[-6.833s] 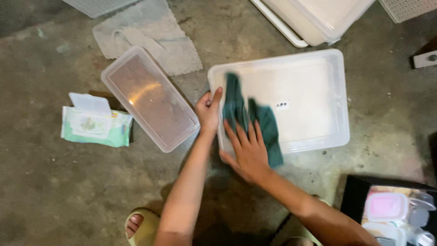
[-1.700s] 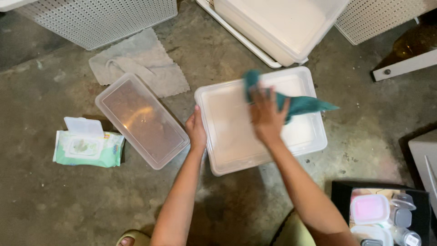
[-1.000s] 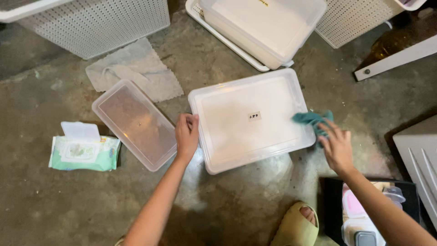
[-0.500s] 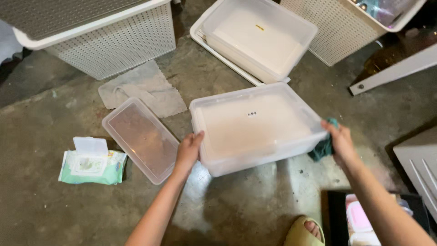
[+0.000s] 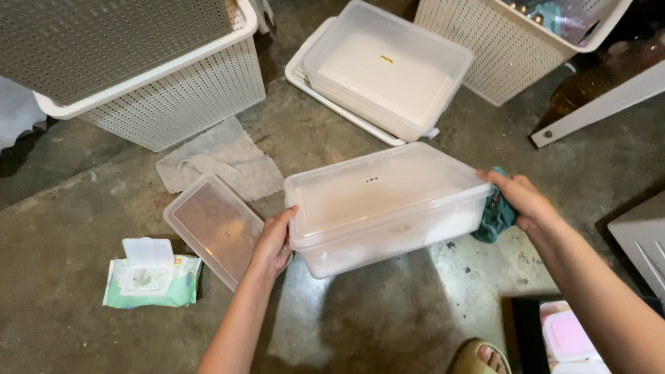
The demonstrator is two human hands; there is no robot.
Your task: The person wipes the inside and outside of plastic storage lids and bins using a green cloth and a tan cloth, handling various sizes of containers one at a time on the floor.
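A translucent white rectangular plastic bin (image 5: 388, 204), upside down and tilted, sits mid-frame; a crumpled teal cloth (image 5: 496, 215) presses against its right end.

On the concrete floor at lower left we see a soft green-and-white pack of wet wipes (image 5: 151, 279), lying flat with its white flip lid open. We find a small dark label (image 5: 372, 179) on the upturned bottom of the clear plastic box, near its middle. A small yellow label (image 5: 386, 59) sits on the bottom of the second clear box farther back.
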